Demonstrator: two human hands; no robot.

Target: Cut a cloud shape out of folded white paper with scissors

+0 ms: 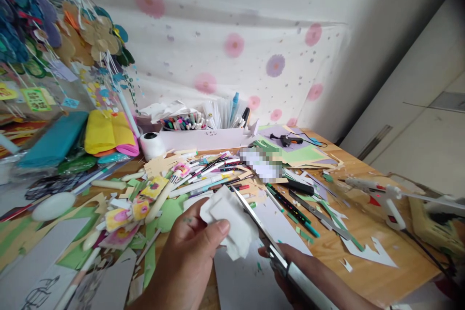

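My left hand (196, 244) pinches a small stack of white paper (230, 223) with uneven edges, the thumb lying on top. In my right hand (308, 269) is a pair of scissors (263, 230), pointing up and to the left. Its blades run along the right edge of the paper; whether they touch it I cannot tell. The scissors' handle partly hides my right fingers. Below both hands lies a pale sheet of paper (240, 281) with small green scraps on it.
Pens, markers and paper scraps cover the wooden table (381, 223). A white glue gun (385, 196) stands at the right, and a utility knife (319, 213) lies nearer. At the back are a pen box (203, 139) and a white roll (152, 145). Paper flowers (100, 38) hang at the left.
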